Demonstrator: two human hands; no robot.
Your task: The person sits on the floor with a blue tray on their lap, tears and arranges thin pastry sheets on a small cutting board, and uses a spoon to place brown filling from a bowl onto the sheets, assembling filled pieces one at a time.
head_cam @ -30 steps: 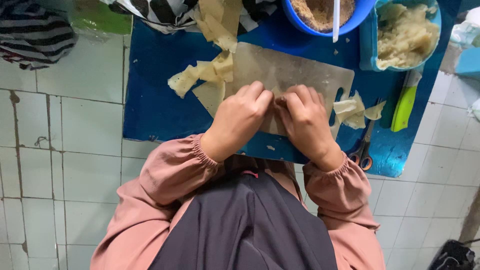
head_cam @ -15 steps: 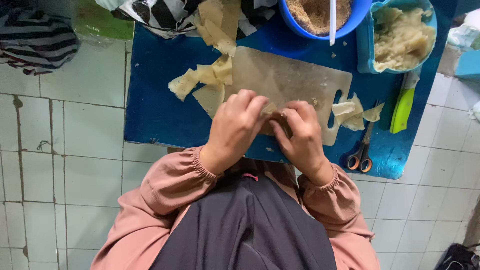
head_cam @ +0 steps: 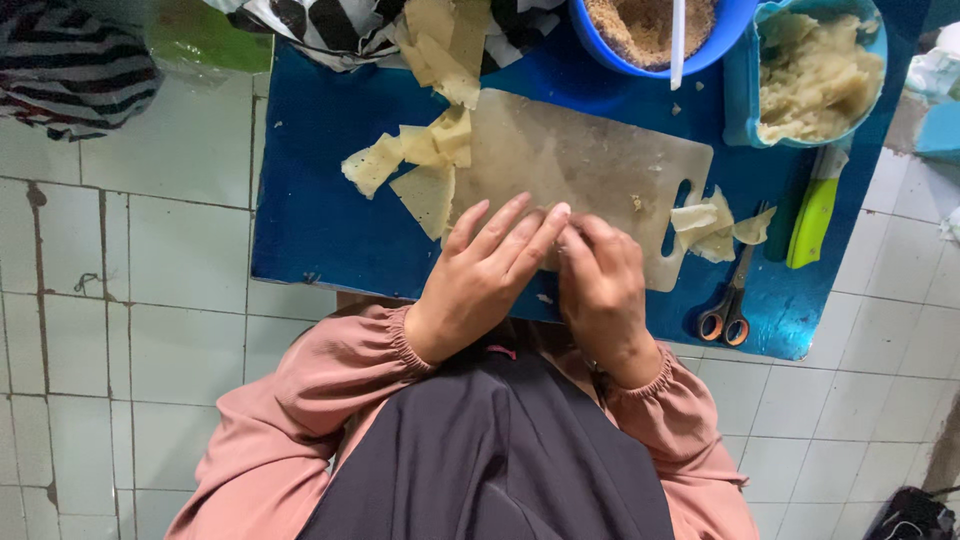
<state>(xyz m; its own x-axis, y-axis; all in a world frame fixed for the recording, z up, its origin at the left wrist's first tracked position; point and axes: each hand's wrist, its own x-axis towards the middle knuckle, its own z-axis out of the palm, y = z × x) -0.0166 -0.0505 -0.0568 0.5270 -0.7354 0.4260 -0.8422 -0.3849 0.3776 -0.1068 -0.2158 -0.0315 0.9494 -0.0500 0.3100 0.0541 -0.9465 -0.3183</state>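
On the near edge of the cutting board (head_cam: 590, 165), head view: left hand (head_cam: 480, 280) and right hand (head_cam: 600, 285) pressed together, fingertips meeting over something small. Left fingers extended and laid flat over the right; right fingers curled under them. Item pinched between them fully covered; cannot tell what it is or how firmly gripped.

Board pale, translucent, with a slot handle at right, lying on a blue mat (head_cam: 310, 210) on the tiled floor (head_cam: 120, 280).

Loose dough wrappers (head_cam: 425, 165) stacked at the board's left corner, just beyond the left fingertips, not touching them. Second small pile of wrappers (head_cam: 705, 225) right of the board's handle slot, near the right hand but apart.

Scissors (head_cam: 730, 300) with orange handles just right of the right wrist, on the mat. Green-handled knife (head_cam: 812, 220) further right, blade end hidden under a container.

Top edge: blue bowl (head_cam: 735, 25) with brown crumbly filling and a white spoon (head_cam: 678, 40), cut off by frame. Teal container (head_cam: 745, 95) beside it holding pale mashed paste. Striped fabric (head_cam: 330, 25) at top left, partly cut off.
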